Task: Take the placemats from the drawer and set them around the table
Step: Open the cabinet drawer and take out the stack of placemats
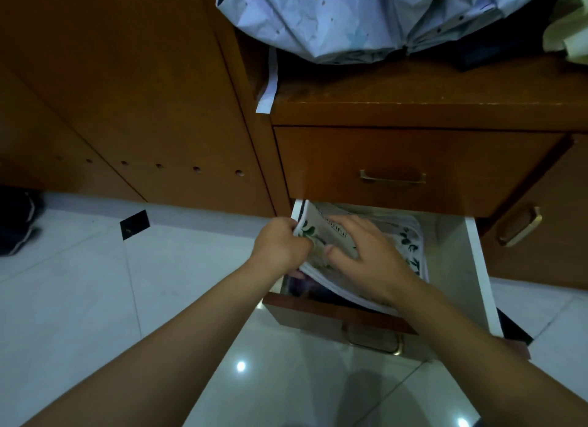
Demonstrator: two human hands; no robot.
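Head view. Lower drawer [474, 267] of a brown wooden cabinet [413, 159] is pulled out over a pale tiled floor [79, 299]; the drawer above it is closed. The placemats [404, 235], a stack of white-edged sheets with a green leaf print, lie inside the open drawer, on top of something dark that cannot be identified. The stack is tilted: its left edge is raised toward the drawer's left wall, its right side lies lower against the drawer bottom.

Left hand [280, 245]: fingers curled, pinching the raised left edge of the stack at the left wall. Right hand [366, 254]: on the top face of the stack, fingers spread and bent, fingertips pressing the printed surface, thumb pointing left toward the other hand. Whether the right fingers hook any edge cannot be told.

Key relation: the stack lies directly under the right hand and immediately right of the left hand; both are in contact, so neither has to reach. The stack's longer edge appears to run from drawer front to back, along the pull-out direction. The near edge sits just behind the drawer front.

Judgement: step in hand is lifting the stack out; table not in view, nothing yet set. The lift likely needs to go up and toward the person, clearing the closed drawer overhead.

On the cabinet top, a crumpled pale blue bag [350, 16].
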